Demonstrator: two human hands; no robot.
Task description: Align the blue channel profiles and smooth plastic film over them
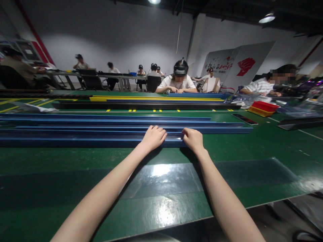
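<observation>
Several long blue rails lie side by side across the green table. My left hand rests on the nearest blue rail, fingers curled over its top. My right hand grips the right end of that same rail, fingers bent around it. Both arms reach straight forward from the table's near edge.
Yellow and dark rails lie further back. Red and yellow trays and a dark flat strip sit at the right. Other people work at tables behind. The table's near edge runs at the lower right.
</observation>
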